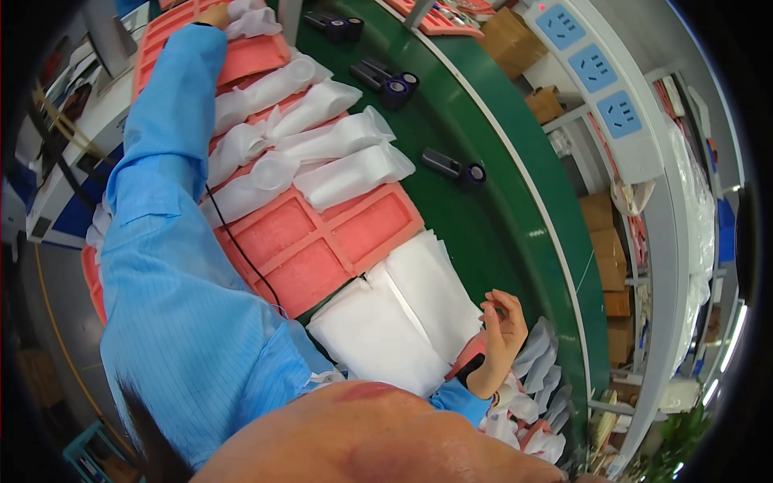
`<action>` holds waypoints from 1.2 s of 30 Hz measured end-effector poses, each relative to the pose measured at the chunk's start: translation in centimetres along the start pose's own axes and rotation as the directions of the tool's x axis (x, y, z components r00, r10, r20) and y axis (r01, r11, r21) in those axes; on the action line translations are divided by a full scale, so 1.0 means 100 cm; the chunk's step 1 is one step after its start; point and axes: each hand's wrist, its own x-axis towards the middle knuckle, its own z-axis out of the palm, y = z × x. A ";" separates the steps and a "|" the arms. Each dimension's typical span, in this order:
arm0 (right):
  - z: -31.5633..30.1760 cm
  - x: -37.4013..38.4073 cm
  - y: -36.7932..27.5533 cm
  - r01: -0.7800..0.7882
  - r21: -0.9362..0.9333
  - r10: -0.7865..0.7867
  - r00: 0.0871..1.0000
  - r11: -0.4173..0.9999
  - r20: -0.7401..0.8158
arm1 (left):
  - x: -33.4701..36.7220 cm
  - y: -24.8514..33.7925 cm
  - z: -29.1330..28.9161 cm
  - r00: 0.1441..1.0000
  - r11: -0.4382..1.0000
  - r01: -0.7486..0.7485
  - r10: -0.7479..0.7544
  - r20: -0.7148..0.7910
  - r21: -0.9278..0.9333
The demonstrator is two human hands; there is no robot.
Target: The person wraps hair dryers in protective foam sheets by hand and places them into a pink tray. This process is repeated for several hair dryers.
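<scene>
My left arm stretches far forward, and my left hand (215, 15) is at the far pink tray (256, 58), beside a white wrapped item (254, 22). Its fingers are mostly hidden, so a grip cannot be made out. Near the front right, my right hand (504, 332) is raised with bent fingers apart and nothing in it. Just left of it lie two stacks of white soft sleeves (394, 310). Beyond them, a pink compartment tray (294, 249) has bare compartments in front and several items in white translucent sleeves (354, 173) farther back.
Dark handheld devices with round ends (453, 167) lie on the green belt (483, 233). More white and grey sleeves (538, 378) lie beside my right wrist. A thin black cable (233, 241) crosses the tray. A socket strip (596, 68) and shelves with cardboard boxes (608, 258) stand at right.
</scene>
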 end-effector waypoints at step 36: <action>-0.052 0.001 -0.001 0.147 -0.131 -0.178 0.947 0.980 -0.266 | -0.368 0.457 -0.330 0.316 -0.317 -0.485 0.805 -0.502 -0.815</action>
